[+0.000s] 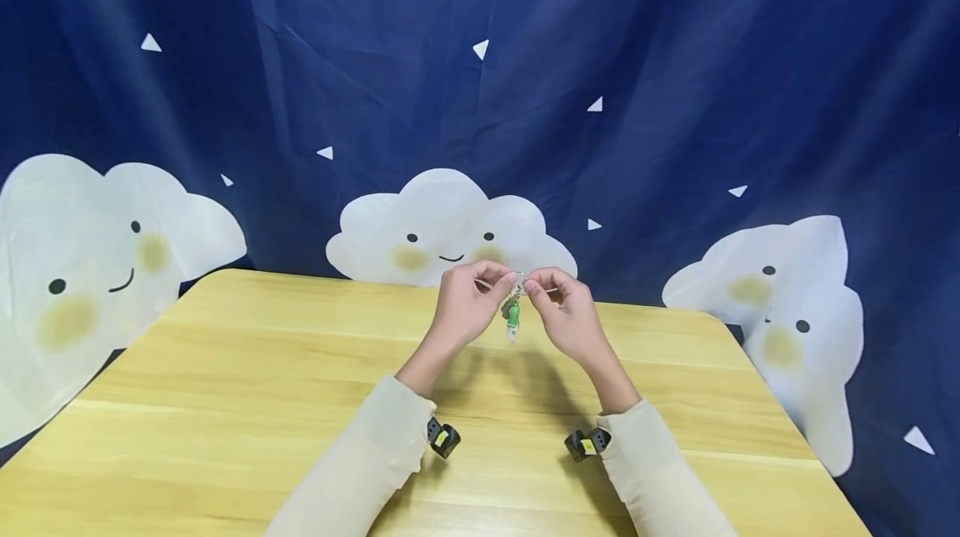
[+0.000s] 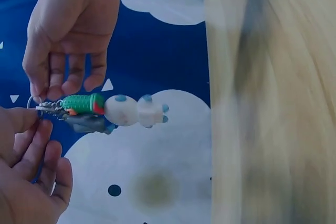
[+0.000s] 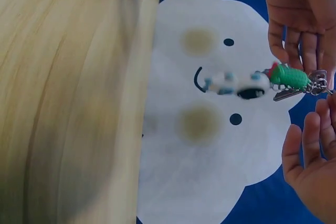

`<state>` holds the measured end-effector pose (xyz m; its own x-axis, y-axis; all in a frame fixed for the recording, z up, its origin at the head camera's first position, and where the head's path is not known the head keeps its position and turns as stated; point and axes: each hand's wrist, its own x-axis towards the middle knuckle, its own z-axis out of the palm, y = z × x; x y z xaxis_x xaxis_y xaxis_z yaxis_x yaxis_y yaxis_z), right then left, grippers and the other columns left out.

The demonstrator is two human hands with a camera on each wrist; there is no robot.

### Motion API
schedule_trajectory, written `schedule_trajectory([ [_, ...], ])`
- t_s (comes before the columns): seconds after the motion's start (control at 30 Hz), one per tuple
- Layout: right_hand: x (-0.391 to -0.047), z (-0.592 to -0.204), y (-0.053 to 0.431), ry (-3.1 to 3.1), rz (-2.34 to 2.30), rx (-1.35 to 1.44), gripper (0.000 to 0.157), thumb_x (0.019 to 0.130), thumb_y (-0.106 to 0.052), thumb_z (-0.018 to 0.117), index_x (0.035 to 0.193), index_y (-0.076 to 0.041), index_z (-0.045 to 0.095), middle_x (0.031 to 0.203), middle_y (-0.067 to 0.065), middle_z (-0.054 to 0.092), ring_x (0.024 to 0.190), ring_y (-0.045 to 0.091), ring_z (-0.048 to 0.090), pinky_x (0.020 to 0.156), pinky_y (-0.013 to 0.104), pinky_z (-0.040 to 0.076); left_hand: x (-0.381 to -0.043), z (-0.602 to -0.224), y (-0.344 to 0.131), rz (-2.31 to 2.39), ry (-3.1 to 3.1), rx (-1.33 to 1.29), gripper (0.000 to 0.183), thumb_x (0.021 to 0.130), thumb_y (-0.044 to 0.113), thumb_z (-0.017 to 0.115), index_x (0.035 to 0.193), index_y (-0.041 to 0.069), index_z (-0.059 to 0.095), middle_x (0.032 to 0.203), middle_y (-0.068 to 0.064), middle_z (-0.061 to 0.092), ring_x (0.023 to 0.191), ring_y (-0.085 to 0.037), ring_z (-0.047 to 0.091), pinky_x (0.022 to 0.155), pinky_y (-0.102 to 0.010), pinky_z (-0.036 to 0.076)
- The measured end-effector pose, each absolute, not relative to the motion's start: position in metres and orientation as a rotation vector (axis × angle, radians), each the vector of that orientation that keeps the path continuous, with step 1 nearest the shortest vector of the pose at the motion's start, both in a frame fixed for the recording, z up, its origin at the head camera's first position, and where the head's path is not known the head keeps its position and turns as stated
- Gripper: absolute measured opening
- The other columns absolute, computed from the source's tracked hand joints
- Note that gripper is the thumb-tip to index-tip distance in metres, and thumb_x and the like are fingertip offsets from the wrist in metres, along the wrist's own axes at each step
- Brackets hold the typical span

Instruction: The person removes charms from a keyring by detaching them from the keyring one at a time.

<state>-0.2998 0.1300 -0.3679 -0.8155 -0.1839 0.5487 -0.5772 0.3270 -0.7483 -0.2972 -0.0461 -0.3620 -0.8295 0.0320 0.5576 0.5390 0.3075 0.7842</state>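
Observation:
A keychain (image 1: 513, 316) hangs between my hands, above the far part of the table. My left hand (image 1: 470, 303) and right hand (image 1: 566, 313) pinch its top end with thumb and forefinger, fingertips close together. In the left wrist view, a thin metal ring (image 2: 30, 101) shows at the fingertips. Below the ring and chain, the charm has a ribbed green part (image 3: 290, 77) with a bit of red, then a small white figure (image 2: 122, 109) with light-blue spots. A flat grey metal piece (image 3: 287, 94) dangles beside the green part. The fingertips partly hide the ring.
A light wooden table (image 1: 300, 437) with rounded far corners lies under my hands. Behind it hangs a dark blue curtain (image 1: 420, 87) printed with smiling white clouds and small triangles. A small black camera (image 1: 444, 439) sits at the left wrist, another (image 1: 585, 444) at the right.

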Motion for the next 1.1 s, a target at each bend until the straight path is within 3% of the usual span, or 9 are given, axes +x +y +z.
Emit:
schedule_trajectory([
  [0.37,-0.2963,-0.3661,0.1313,-2.174,1.428,0.717,0.010,0.099,-0.011,0.069,0.097,-0.002,0.073,0.094,0.008,0.072,0.086,0.014,0.063,0.079,0.032,0.055,-0.2976,-0.3587,-0.0409,-1.715,-2.026,-0.491,0.014,0.097,0.021,0.073,0.097,0.008,0.079,0.085,-0.001,0.075,0.079,-0.014,0.069,0.077,-0.031,0.058],
  [0.7,-0.2969,-0.3669,0.1314,-2.090,1.424,0.720,0.006,0.098,-0.003,0.067,0.096,0.001,0.070,0.093,0.012,0.070,0.083,0.014,0.059,0.077,0.025,0.052,-0.2957,-0.3635,-0.0387,-1.821,-2.074,-0.450,0.012,0.095,0.018,0.075,0.095,0.007,0.078,0.082,-0.002,0.073,0.078,-0.017,0.066,0.075,-0.028,0.055],
  [1.1,-0.2978,-0.3651,0.1365,-2.130,1.434,0.712,0.010,0.101,-0.007,0.064,0.096,0.001,0.068,0.090,0.010,0.067,0.080,0.015,0.056,0.075,0.025,0.051,-0.2996,-0.3627,-0.0397,-1.725,-2.037,-0.581,0.015,0.096,0.022,0.075,0.099,0.008,0.079,0.087,-0.003,0.077,0.081,-0.015,0.070,0.082,-0.035,0.058],
])
